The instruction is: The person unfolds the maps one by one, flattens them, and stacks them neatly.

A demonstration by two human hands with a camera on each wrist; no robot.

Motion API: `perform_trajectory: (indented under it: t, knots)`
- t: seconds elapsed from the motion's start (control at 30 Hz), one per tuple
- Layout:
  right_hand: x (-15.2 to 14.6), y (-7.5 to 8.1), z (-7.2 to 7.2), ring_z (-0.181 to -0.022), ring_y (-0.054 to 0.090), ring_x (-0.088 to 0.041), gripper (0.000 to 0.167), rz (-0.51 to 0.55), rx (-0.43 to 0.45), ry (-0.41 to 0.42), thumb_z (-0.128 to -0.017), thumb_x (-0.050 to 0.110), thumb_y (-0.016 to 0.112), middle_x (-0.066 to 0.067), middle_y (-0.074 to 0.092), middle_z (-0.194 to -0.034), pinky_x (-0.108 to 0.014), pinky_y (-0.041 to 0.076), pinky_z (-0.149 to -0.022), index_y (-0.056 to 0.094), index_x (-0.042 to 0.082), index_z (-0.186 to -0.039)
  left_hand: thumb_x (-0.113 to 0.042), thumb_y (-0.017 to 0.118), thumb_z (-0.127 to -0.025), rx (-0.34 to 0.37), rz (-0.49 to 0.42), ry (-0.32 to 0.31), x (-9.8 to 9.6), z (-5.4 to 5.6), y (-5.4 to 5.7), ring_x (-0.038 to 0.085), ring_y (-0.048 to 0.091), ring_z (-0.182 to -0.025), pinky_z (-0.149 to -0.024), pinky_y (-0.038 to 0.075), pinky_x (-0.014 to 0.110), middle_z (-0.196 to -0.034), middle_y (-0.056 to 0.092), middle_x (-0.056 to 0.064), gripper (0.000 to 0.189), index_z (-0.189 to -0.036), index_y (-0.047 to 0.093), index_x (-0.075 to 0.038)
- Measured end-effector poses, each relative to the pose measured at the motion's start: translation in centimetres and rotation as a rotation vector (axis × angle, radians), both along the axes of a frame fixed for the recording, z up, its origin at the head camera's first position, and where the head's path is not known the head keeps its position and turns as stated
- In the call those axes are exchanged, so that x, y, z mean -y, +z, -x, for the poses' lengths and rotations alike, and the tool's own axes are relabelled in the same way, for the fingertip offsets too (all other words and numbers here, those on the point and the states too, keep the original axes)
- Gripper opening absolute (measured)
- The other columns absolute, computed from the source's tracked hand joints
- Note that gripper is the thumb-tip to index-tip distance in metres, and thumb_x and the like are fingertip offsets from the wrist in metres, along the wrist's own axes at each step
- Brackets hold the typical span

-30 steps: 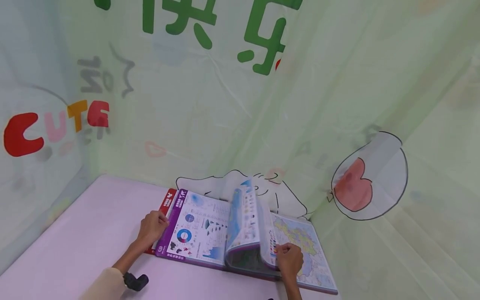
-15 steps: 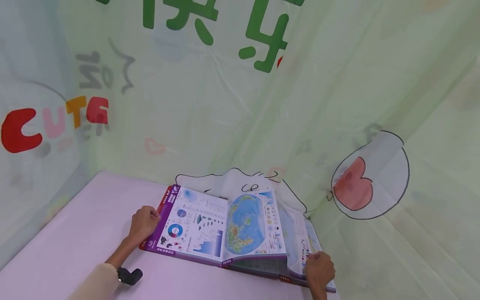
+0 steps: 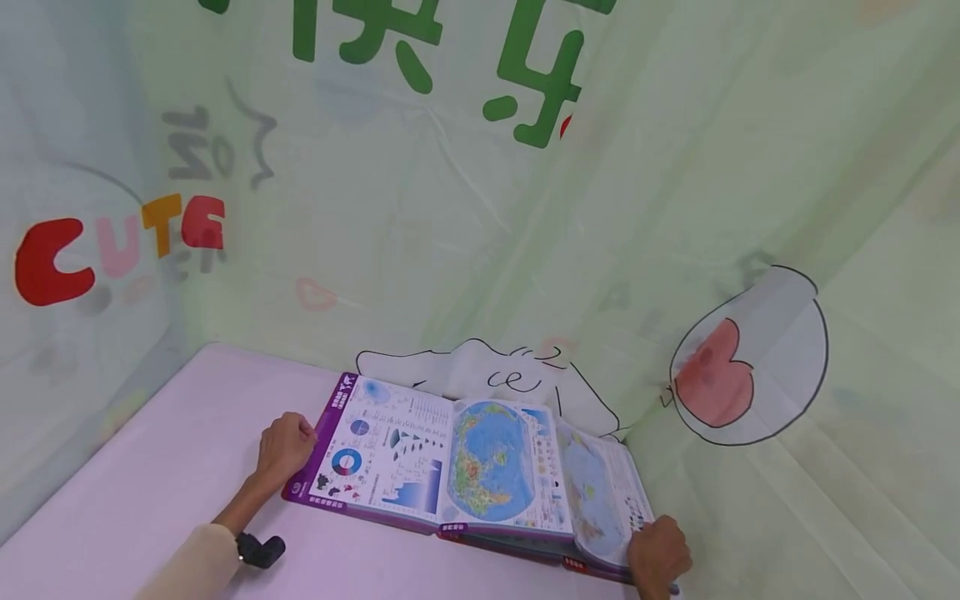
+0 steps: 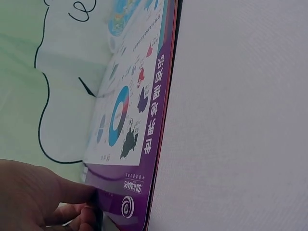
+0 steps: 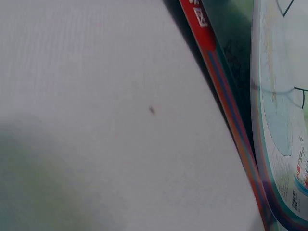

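Observation:
A purple-edged fold-out map lies opened across the table, with charts on its left panel and a world map in the middle. At its left edge my left hand pinches the purple border; the left wrist view has the thumb on top of that border and the fingers curled. My right hand grips the lower right edge of the right panel, which tilts up slightly. Beneath lies another map with a red edge, mostly covered. The right wrist view shows the panel corner but no hand.
The map lies on a pale pink table. Behind it hangs a light green curtain with printed letters and drawings, close to the map's far edge. A black strap device sits on my left wrist.
My right hand has moved right and toward me, drawing the folded panels out until the world map lies nearly flat. My left hand shifted slightly left with the purple edge, covering the red map there.

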State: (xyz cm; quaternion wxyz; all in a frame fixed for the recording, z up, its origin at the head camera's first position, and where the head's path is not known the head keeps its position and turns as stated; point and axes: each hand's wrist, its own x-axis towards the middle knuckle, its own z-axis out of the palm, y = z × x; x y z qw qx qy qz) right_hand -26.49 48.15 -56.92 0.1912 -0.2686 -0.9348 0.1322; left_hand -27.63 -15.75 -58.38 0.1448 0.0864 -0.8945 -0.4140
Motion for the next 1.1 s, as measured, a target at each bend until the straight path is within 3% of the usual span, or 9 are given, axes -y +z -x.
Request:
perform_trajectory:
  t: [0.33, 0.57, 0.73, 0.9, 1.1]
  knots:
    - [-1.0, -0.8, 0.8, -0.076, 0.067, -0.051, 0.022, -0.012, -0.021, -0.070, -0.092, 0.003, 0.061, -0.035, 0.067, -0.083, -0.056, 0.048, -0.064, 0.061, -0.019, -0.092, -0.004, 0.068, -0.097, -0.009, 0.000, 0.016, 0.5, 0.2, 0.0, 0.024, 0.060, -0.065, -0.059, 0.046, 0.031, -0.074, 0.068, 0.015, 0.014, -0.087, 0.068, 0.006]
    - [-1.9, -1.5, 1.4, -0.070, 0.065, -0.040, 0.018, -0.004, 0.101, -0.111, -0.088, 0.000, 0.060, -0.029, 0.067, -0.077, -0.047, 0.048, -0.061, 0.062, -0.019, -0.091, -0.002, 0.067, -0.096, 0.016, -0.032, 0.024, 0.3, -0.4, 0.6, 0.025, 0.061, -0.065, -0.059, 0.047, 0.032, -0.075, 0.068, 0.016, 0.013, -0.086, 0.067, 0.007]
    - [-2.4, -2.5, 1.2, -0.072, 0.068, -0.042, 0.019, -0.028, 0.106, -0.136, -0.085, -0.002, 0.059, -0.032, 0.069, -0.080, -0.047, 0.050, -0.056, 0.064, -0.020, -0.090, -0.002, 0.067, -0.096, 0.017, -0.031, 0.021, 0.0, -0.7, 0.8, 0.024, 0.060, -0.065, -0.059, 0.045, 0.031, -0.074, 0.067, 0.015, 0.014, -0.084, 0.066, 0.005]
    - [-2.3, -3.3, 1.5, -0.087, 0.067, -0.049, 0.021, -0.051, 0.131, -0.187, -0.091, -0.003, 0.055, -0.038, 0.068, -0.095, -0.051, 0.052, -0.067, 0.061, -0.021, -0.099, -0.001, 0.068, -0.096, 0.001, -0.013, 0.023, -0.3, -0.8, 0.9, 0.024, 0.059, -0.065, -0.060, 0.044, 0.031, -0.073, 0.066, 0.015, 0.014, -0.083, 0.064, 0.005]
    - [-1.4, -2.9, 1.8, -0.096, 0.060, -0.048, 0.025, -0.127, 0.195, -0.241, -0.092, 0.001, 0.058, -0.041, 0.062, -0.102, -0.052, 0.050, -0.078, 0.049, -0.019, -0.104, -0.001, 0.066, -0.097, -0.009, 0.004, 0.047, -0.6, -0.9, 0.6, 0.025, 0.059, -0.067, -0.061, 0.043, 0.031, -0.075, 0.066, 0.016, 0.011, -0.088, 0.064, 0.005]
